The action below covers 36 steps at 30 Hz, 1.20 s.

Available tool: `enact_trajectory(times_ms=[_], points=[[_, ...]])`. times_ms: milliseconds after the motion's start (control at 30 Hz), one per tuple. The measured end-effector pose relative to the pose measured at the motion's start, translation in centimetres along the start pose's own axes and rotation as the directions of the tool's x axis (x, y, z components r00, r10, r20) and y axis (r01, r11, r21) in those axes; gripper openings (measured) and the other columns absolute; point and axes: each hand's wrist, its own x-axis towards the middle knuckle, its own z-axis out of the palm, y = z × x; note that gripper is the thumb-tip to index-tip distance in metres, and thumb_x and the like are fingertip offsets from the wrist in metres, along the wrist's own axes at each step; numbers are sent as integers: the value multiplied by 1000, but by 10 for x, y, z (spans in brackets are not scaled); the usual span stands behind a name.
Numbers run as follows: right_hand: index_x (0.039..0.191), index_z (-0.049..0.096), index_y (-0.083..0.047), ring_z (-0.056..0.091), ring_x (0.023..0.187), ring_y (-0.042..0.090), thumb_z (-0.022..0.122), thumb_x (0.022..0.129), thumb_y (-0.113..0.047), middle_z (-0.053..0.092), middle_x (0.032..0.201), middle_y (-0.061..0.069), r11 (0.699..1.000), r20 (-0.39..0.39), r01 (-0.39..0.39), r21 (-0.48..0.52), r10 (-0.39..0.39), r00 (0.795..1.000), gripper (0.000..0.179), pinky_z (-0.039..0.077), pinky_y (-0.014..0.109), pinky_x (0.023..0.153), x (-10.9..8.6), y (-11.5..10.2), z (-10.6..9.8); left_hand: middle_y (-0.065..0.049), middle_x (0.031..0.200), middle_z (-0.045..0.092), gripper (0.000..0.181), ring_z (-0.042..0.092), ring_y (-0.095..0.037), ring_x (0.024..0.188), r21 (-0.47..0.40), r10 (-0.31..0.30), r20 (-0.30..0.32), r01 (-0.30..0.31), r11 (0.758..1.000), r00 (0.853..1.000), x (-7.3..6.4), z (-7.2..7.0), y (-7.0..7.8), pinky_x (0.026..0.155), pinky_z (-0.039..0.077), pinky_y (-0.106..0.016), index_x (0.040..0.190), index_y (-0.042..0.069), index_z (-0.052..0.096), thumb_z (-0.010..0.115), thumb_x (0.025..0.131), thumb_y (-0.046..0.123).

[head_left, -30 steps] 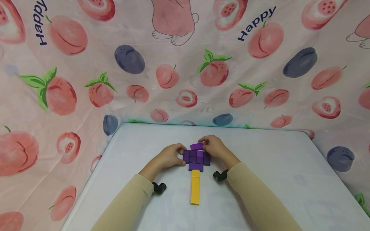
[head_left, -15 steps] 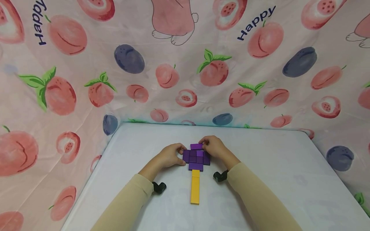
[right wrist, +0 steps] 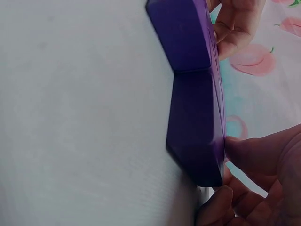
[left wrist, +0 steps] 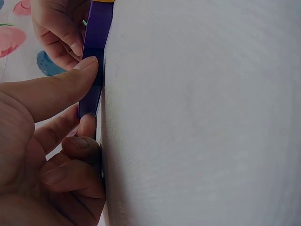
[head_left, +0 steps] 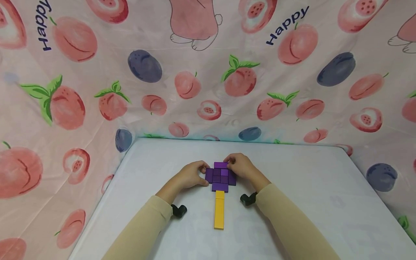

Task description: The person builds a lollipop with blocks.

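Observation:
Several flat purple blocks (head_left: 216, 178) lie packed together on the white table like a flower head. A yellow strip (head_left: 219, 213) runs from them toward the near edge. My left hand (head_left: 191, 175) holds the dark purple block (head_left: 209, 176) at the left side, thumb at its near end and fingers at its far end; in the left wrist view the thumb (left wrist: 70, 89) presses on it. With my right hand (head_left: 241, 166) I pinch the right end of the top purple block (head_left: 220, 165), which lies against the others. The right fingertips are partly hidden behind the hand.
The white table (head_left: 292, 173) ends at a fruit-printed cloth (head_left: 208, 83) that hangs behind and at both sides. A black wrist device (head_left: 179, 211) sits by the left cuff and another black device (head_left: 248, 198) by the right.
The top purple block, tilted and slightly apart a second ago, has turned straight and now sits against the others. My left hand stays in place.

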Motion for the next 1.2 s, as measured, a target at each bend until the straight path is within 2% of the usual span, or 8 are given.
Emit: enact_trajectory(times_ms=[633,1200], points=[[118,79,-14,62,94,22,68,101,-14,70,98,5,1000,2,10,9,-10,1000,20,52,40,88,-3,2,0,4,105,64,56,58,-22,108,11,9,10,-9,1000,1000,0,0,-1,107,47,-47,127,20,69,97,78,21],[118,79,-14,62,99,24,68,101,-14,71,101,6,999,7,2,39,-2,1000,20,52,44,94,-6,1,0,4,108,66,59,58,-22,108,4,-2,12,2,1000,1000,2,1,-3,107,48,-48,130,20,69,97,78,21]])
